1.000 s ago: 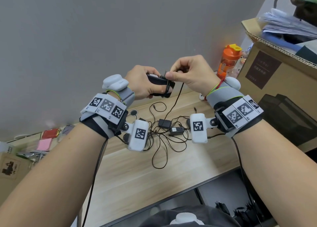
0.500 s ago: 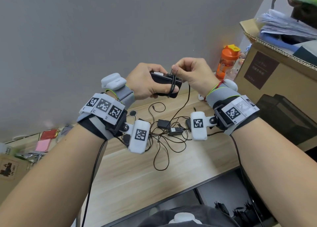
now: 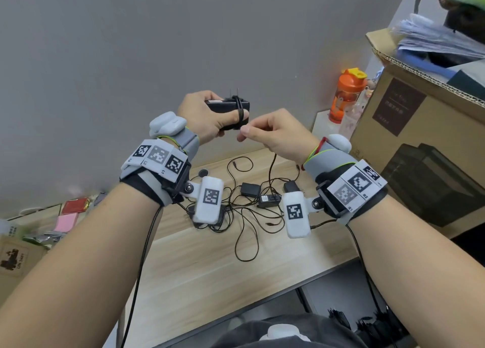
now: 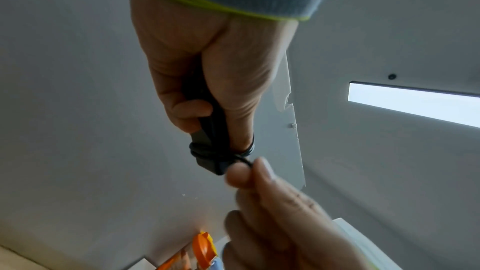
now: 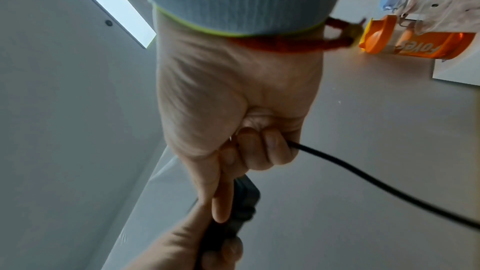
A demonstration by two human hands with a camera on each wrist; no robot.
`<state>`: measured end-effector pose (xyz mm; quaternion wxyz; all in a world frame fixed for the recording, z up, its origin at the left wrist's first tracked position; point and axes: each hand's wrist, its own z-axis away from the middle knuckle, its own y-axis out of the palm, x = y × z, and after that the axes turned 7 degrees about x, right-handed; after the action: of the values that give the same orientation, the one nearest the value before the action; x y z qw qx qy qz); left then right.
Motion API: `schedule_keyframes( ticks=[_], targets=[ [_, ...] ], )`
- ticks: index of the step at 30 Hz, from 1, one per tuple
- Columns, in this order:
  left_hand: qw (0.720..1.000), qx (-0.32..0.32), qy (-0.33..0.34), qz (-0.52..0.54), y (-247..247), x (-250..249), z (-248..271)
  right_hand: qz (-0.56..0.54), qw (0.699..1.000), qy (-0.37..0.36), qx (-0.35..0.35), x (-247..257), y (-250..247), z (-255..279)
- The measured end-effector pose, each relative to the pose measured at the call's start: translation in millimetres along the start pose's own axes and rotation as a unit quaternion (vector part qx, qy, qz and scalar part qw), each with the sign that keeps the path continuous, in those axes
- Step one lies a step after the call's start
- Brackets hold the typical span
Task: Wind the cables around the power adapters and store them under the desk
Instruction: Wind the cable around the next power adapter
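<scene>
My left hand [image 3: 207, 116] grips a black power adapter [image 3: 225, 106] in the air above the desk, its two prongs pointing up. Several turns of its thin black cable [image 3: 239, 111] loop round the adapter and over my thumb [image 4: 240, 130]. My right hand [image 3: 273, 135] sits just right of and below the adapter and pinches the cable [image 5: 363, 174] in curled fingers. The cable's free length [image 3: 271, 169] hangs down to the desk. Other black adapters [image 3: 250, 189] lie in a tangle of cables [image 3: 244, 216] on the wooden desk [image 3: 199, 263].
A large cardboard box [image 3: 425, 143] with papers on top stands at the right. An orange bottle [image 3: 346, 93] stands at the back by the grey wall. Small packets and a red pouch [image 3: 74, 206] lie at the far left. Under the desk's front edge a dark space holds cables [image 3: 367, 324].
My left hand lifted the adapter and turned it prongs-up. My right hand moved from above the adapter down to its lower right, carrying the cable round it.
</scene>
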<state>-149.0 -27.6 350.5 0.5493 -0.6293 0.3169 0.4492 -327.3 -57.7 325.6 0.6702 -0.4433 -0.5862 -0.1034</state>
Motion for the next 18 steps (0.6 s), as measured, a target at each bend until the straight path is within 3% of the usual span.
schedule_keyframes(
  ticks=[6,13,18],
  targets=[
    [0.997,0.032,-0.003,-0.076,-1,9,5,-0.006,0.998,-0.054,-0.041,9,-18,-7],
    [0.99,0.123,0.014,-0.071,2,-1,13,0.001,0.993,-0.066,-0.101,9,-37,-11],
    [0.985,0.159,0.045,-0.041,4,-11,18,-0.011,0.993,-0.053,-0.103,2,-36,-14]
  ],
)
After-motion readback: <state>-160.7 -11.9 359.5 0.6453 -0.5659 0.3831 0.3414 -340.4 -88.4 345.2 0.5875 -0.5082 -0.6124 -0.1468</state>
